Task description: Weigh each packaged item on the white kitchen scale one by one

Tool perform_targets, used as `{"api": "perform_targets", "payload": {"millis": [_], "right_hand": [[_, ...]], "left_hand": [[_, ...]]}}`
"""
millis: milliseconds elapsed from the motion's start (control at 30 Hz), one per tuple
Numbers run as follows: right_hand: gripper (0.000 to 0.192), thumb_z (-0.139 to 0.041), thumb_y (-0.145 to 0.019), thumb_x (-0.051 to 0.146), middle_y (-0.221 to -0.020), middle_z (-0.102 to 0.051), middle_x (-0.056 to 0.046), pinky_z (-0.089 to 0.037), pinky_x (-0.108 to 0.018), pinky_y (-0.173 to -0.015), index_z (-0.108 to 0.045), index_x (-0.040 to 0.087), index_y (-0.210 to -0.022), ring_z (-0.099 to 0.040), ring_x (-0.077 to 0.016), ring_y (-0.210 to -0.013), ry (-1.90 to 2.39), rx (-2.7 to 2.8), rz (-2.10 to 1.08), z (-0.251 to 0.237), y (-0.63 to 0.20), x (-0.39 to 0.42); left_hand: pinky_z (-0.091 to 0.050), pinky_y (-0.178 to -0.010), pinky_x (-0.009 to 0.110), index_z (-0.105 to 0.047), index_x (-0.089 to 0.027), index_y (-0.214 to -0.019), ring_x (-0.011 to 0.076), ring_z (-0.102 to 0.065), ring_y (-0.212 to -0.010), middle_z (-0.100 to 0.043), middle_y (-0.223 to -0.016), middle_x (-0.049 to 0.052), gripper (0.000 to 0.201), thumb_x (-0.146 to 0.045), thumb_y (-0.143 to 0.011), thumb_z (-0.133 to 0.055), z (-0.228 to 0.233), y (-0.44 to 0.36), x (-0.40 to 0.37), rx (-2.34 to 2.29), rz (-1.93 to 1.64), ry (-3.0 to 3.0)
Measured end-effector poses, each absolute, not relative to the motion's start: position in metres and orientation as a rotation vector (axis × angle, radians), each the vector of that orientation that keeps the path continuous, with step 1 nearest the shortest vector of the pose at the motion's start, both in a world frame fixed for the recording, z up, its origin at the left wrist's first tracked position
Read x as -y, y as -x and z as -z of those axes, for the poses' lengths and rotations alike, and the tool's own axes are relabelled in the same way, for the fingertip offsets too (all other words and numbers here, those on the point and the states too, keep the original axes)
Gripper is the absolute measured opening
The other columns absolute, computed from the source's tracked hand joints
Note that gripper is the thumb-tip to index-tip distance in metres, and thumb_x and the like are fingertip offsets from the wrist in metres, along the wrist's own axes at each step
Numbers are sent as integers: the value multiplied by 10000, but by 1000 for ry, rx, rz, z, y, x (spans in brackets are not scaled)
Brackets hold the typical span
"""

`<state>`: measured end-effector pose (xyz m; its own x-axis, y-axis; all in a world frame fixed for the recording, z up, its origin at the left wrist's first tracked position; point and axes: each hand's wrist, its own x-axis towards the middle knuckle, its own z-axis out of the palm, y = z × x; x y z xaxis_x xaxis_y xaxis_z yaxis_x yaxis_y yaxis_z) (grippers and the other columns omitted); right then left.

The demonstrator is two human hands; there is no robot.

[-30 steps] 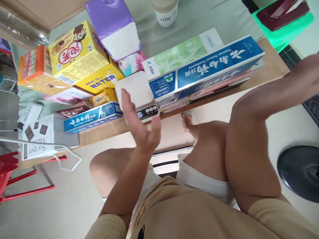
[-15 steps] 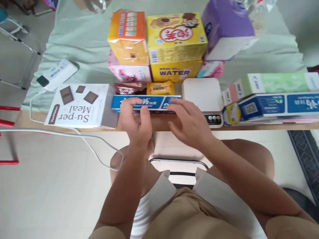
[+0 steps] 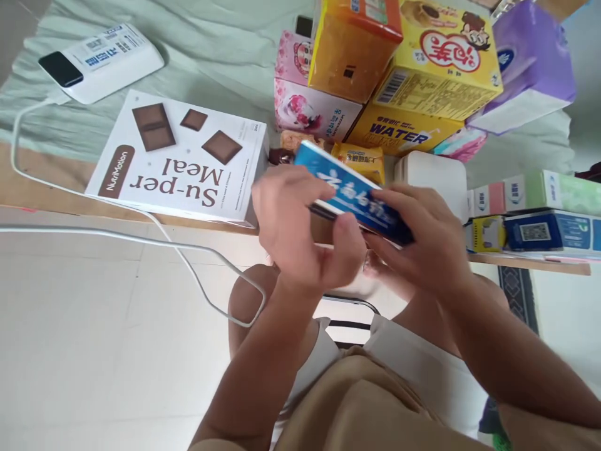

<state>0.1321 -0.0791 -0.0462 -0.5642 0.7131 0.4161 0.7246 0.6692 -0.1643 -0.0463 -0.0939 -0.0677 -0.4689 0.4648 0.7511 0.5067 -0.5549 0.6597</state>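
Note:
A blue toothpaste box (image 3: 350, 191) is tilted above the table's front edge, its left end higher than its right. My right hand (image 3: 425, 235) grips the right end, fingers on the top face and thumb side below. Curled around the left part is my left hand (image 3: 300, 228), its fingers on the upper face and its thumb near the lower edge. Behind the box lie a small yellow snack packet (image 3: 359, 160) and a brown-wrapped snack (image 3: 280, 156), partly hidden. A white scale (image 3: 434, 175) sits just beyond my right hand.
Left stands a white "Su-per Meal" box (image 3: 183, 160), with a white device (image 3: 113, 59) and its cable behind. Stacked behind are an orange pack (image 3: 354, 56), a yellow carton (image 3: 436, 81) and a purple pack (image 3: 535, 69). More toothpaste boxes (image 3: 575, 232) lie right.
The toothpaste box has been lifted off the table edge and tilted, with both hands now around it. The view has turned and shifted left, bringing the white box closer.

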Motion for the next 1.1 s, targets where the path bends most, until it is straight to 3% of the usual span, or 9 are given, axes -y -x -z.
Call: {"api": "perform_targets", "payload": {"millis": [133, 233, 367, 500, 633, 767, 967, 1100], "right_hand": [[538, -764, -892, 438, -1214, -749, -118, -621, -460, -885, -633, 297, -1395, -745, -307, -1071, 1388, 2234, 55, 34, -174, 119], [524, -752, -880, 480, -1199, -746, -129, -608, -559, -913, -664, 331, -1375, -738, -367, -1079, 1673, 2043, 166, 32, -198, 129], [493, -727, -859, 461, -1186, -722, -156, -577, -620, -997, -719, 269, -1313, -698, -385, -1120, 1915, 1951, 236, 36, -212, 120], [481, -675, -879, 451, -1211, -690, -153, -551, -605, -1024, -728, 259, -1317, -654, -347, -1121, 1944, 1968, 148, 43, -209, 105], [493, -643, -906, 420, -1291, -629, -177, -476, -686, -1093, -689, 259, -1369, -606, -382, -1190, 2001, 1939, 29, 45, -200, 92], [484, -647, -902, 367, -1344, -627, -159, -474, -682, -1123, -688, 286, -1377, -593, -392, -1269, 2006, 1988, -24, 44, -191, 73], [449, -635, -919, 315, -1447, -637, -149, -443, -715, -1167, -688, 264, -1362, -600, -406, -1329, 1932, 2019, 90, 42, -185, 64], [385, -630, -959, 350, -1469, -629, -154, -494, -637, -1179, -668, 248, -1328, -607, -358, -1390, 1647, 1988, 216, 31, -198, 97]], "left_hand": [[-553, -853, 515, -545, -307, -917, 259, -631, -946, -591, -884, 69, 117, -341, -1005, -475, 59, 38, 100, 1551, 2217, 1662], [-555, -800, 426, -503, -271, -865, 200, -634, -847, -630, -841, 28, 110, -239, -970, -508, 58, 29, 97, 1757, 2228, 1927], [-527, -757, 333, -517, -237, -804, 156, -630, -772, -654, -787, 4, 150, -228, -947, -561, 64, 17, 83, 2045, 2087, 2390], [-481, -752, 321, -568, -220, -819, 153, -634, -784, -682, -802, 0, 114, -235, -933, -573, 69, 8, 75, 2227, 1912, 2583], [-474, -749, 314, -583, -218, -820, 151, -631, -776, -680, -790, -6, 110, -240, -924, -554, 68, 8, 76, 2215, 1903, 2631], [-505, -754, 310, -595, -223, -829, 157, -643, -774, -700, -794, -3, 94, -247, -913, -558, 66, 10, 75, 2208, 1895, 2595], [-514, -740, 321, -597, -226, -808, 163, -647, -754, -702, -771, 0, 107, -279, -892, -558, 67, 7, 71, 2206, 1852, 2590], [-520, -742, 319, -610, -225, -807, 161, -648, -751, -698, -766, -1, 112, -282, -890, -561, 68, 7, 70, 2203, 1857, 2586]]}}
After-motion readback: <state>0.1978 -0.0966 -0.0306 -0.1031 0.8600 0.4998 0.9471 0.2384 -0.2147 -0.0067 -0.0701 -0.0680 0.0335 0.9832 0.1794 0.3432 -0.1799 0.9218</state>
